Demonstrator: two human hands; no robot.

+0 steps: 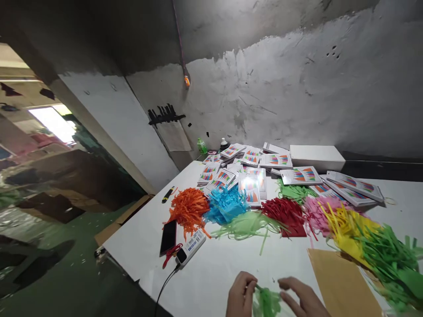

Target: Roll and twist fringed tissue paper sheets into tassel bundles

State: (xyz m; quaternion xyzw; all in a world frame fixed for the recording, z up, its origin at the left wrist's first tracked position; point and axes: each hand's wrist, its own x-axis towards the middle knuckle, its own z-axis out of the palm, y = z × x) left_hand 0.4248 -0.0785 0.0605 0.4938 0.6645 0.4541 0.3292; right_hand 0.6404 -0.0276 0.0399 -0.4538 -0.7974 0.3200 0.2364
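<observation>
At the bottom centre of the view, my left hand [242, 295] pinches the top end of a green tissue tassel [267, 301] over the white table [211, 281]. My right hand [299, 296] is just right of the tassel, its thumb and forefinger apart. Fringed tissue bundles lie in a row beyond my hands: orange [190, 207], blue [226, 204], light green [249, 224], dark red [286, 213], pink [324, 211], yellow [353, 231] and green [393, 255].
Packets with coloured tassel pictures [250, 189] are piled at the back beside a white box [317, 154]. At left lie a phone [168, 237], a white power strip [191, 247] with a cable, and a cutter knife [168, 194]. Brown card [343, 281] lies at right.
</observation>
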